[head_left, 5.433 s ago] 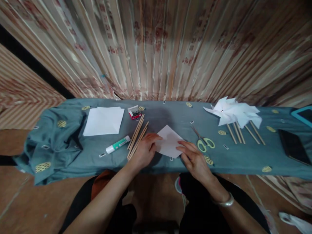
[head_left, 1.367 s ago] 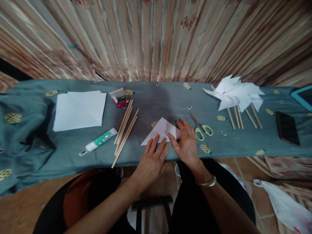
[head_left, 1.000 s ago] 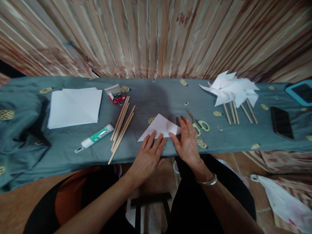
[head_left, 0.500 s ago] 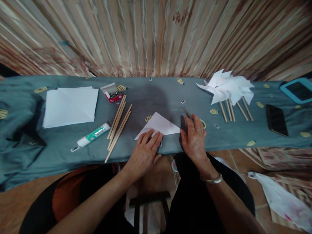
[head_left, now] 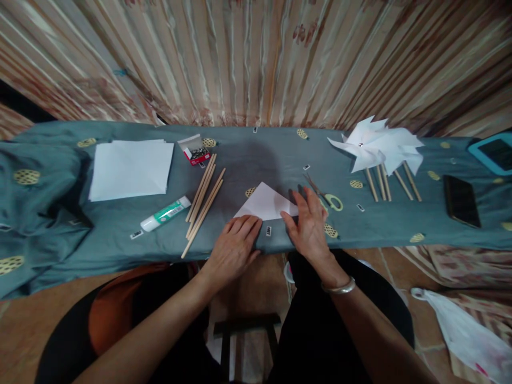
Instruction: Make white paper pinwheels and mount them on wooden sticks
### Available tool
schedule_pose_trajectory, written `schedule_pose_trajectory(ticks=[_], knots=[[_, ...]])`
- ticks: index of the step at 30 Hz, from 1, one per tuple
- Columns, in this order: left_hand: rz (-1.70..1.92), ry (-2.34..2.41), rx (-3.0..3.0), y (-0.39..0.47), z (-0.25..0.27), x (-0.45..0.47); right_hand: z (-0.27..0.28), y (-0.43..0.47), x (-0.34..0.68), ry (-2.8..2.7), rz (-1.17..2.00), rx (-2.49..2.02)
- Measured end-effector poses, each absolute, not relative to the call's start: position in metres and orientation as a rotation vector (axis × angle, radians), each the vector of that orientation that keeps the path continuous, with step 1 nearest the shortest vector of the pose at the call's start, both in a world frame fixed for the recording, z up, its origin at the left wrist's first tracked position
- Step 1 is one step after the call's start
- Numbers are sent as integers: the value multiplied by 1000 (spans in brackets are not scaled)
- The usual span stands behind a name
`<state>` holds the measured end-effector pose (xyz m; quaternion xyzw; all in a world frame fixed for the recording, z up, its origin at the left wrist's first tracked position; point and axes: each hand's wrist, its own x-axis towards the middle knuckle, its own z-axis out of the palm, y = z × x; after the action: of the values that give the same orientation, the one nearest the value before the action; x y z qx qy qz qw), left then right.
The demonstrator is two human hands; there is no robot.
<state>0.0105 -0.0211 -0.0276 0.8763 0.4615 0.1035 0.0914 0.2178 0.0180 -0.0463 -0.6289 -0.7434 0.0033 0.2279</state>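
In the head view, the paper (head_left: pixel 266 204) is white, smooth and matte, folded into a broad triangle. Its peak points away from the person and its long edge faces them, close to the near side of the cloth (head_left: pixel 276 152). A faint shadow dims its right part, and the left corner is partly hidden.

It lies flat on the cloth between the two hands. The left hand (head_left: pixel 234 242) is over the left end of the long edge, palm down, unclenched, fingers side by side and resting on the paper. The right hand (head_left: pixel 309 226) is at the right corner, fingers spread and loosely bent, thumb touching the paper near the long edge; whether it pinches the corner, I cannot tell.
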Motion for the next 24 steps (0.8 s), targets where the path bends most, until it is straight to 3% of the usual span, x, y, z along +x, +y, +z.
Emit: schedule_pose_trajectory(ticks=[17, 24], knots=[[325, 1560, 2647, -42, -23, -41, -49, 15, 257, -1959, -77, -1821], [378, 1565, 2633, -40, -21, -40, -42, 23, 244, -2001, 5, -1635]])
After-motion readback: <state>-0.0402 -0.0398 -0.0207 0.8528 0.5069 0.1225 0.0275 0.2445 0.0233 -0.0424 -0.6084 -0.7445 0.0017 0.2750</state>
